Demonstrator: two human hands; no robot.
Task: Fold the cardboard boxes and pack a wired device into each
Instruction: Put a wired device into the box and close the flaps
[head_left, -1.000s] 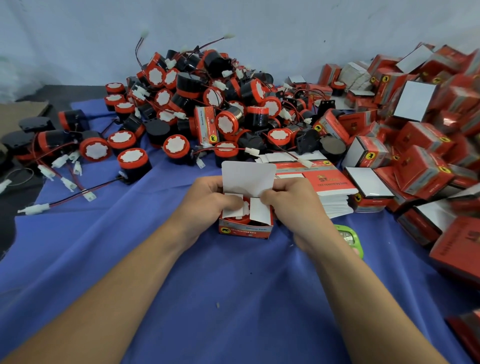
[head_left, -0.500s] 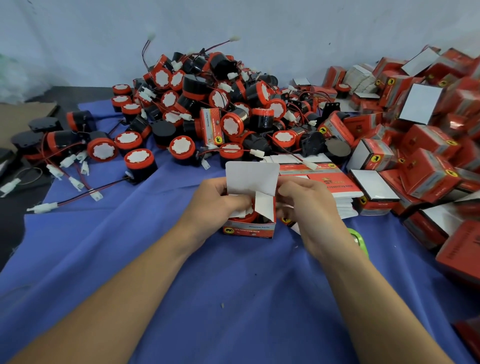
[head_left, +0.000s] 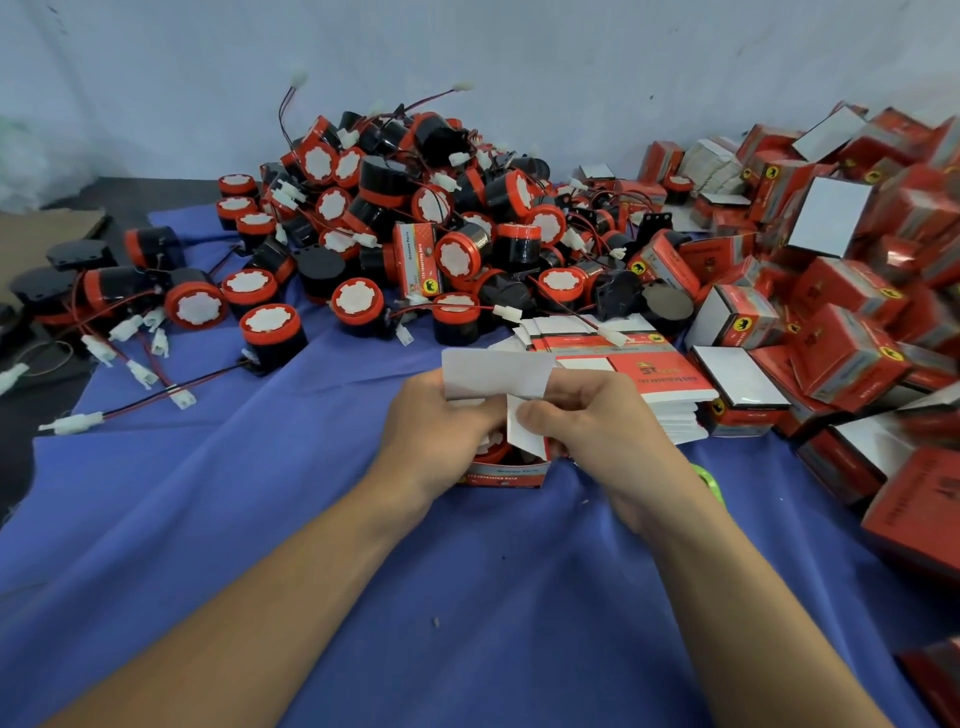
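Upright on the blue cloth (head_left: 467, 597) of the counter, near the middle: small red cardboard box (head_left: 501, 475), top open. Inside it, mostly hidden by fingers: round wired device with a red rim (head_left: 492, 453), only a sliver visible. Above the opening, white lid flap (head_left: 496, 375), raised. At the box's right edge, white side flap (head_left: 524, 431), standing up.

Left hand (head_left: 441, 421) clamped on the box's left side, fingers curled in at the opening under the lid flap. Right hand (head_left: 592, 423) close beside it, thumb and fingers pinching the side flap. Both hands together over the box, nearly touching; box directly beneath and between them.

Just behind the right hand: stack of flat unfolded red-and-white cartons (head_left: 644, 369), with 1 white connector (head_left: 613, 336) on red and black wires lying across the top. Behind that, against the pale wall (head_left: 519, 62): large heap of black round wired devices with red rims and white faces (head_left: 415, 218). More of the same scattered at the left, wires and white plugs trailing over the cloth. At the right, tumbled pile of closed red boxes (head_left: 841, 322), some showing white sides. Under the right wrist, green object (head_left: 709, 480), mostly hidden, kind not clear.
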